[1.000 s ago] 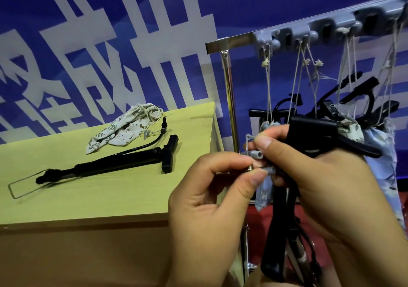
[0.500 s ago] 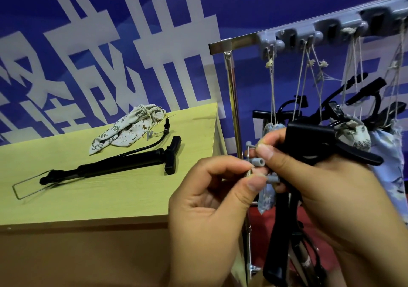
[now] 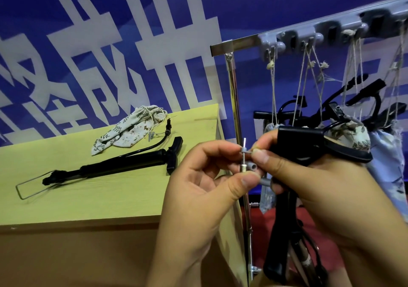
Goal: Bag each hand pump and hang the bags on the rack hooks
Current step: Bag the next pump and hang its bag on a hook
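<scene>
Blue banner behind; counter (image 3: 132,198) w/ spare pump (image 3: 114,167) & bag (image 3: 130,129). Needle nozzle (image 3: 244,154) now stands upright; left hand (image 3: 198,200) fingers (image 3: 247,181) pinch it, right hand (image 3: 326,189) clamps held pump (image 3: 298,138) near rack (image 3: 309,37). Bagging not yet started.

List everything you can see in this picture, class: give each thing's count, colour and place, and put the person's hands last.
Table: one, yellow-green, left.
Pump on table: one, black, lying flat.
Empty bag: one, pale leaf print, behind that pump.
Rack: one, silver, grey hooks, right.
Hung bags: several, pale print, on strings; count unclear.
Held pump: one, black, upright.
Needle set: grey and metal, between fingertips.
Left hand: pinching needle set.
Right hand: gripping held pump.
</scene>
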